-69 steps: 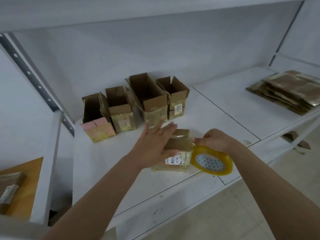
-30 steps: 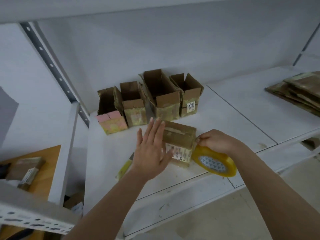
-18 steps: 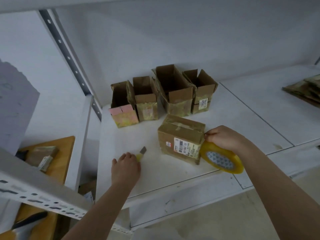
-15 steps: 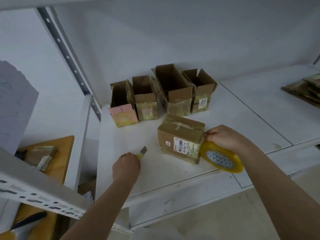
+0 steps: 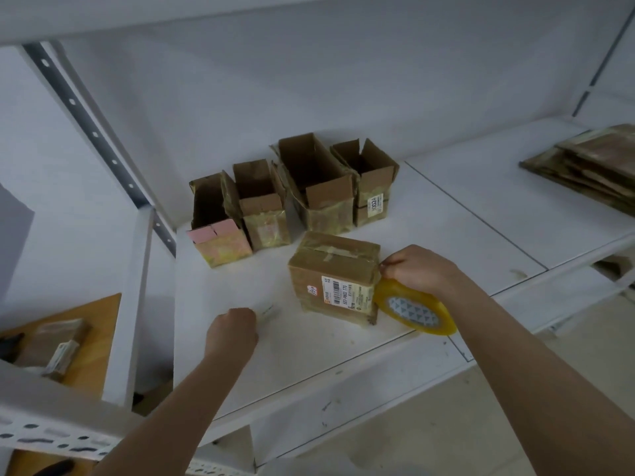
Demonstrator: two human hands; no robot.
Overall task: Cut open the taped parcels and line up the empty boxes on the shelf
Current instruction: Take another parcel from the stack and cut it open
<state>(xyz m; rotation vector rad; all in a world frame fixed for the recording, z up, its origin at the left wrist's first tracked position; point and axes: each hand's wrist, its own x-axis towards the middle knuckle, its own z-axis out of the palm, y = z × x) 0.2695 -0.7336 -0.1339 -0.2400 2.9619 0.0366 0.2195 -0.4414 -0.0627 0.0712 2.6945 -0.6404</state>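
A taped brown parcel (image 5: 335,273) with a barcode label stands on the white shelf (image 5: 464,207). Behind it, several open empty boxes (image 5: 316,187) stand in a row near the back wall. My right hand (image 5: 419,269) grips a yellow tape roll (image 5: 415,312) against the parcel's right side, fingertips at the top edge. My left hand (image 5: 232,329) is closed in a fist to the parcel's left, around a utility knife (image 5: 269,310). Only the knife's blurred tip shows past the fingers.
A stack of flattened cardboard (image 5: 591,166) lies at the far right of the shelf. A perforated metal upright (image 5: 96,132) runs down the left side. Below left, a wooden surface (image 5: 92,338) holds a small packet (image 5: 58,341).
My left hand left the parcel, dropped to the knife lying on the shelf at the left and closed around it. My right hand stayed at the parcel with the tape roll.
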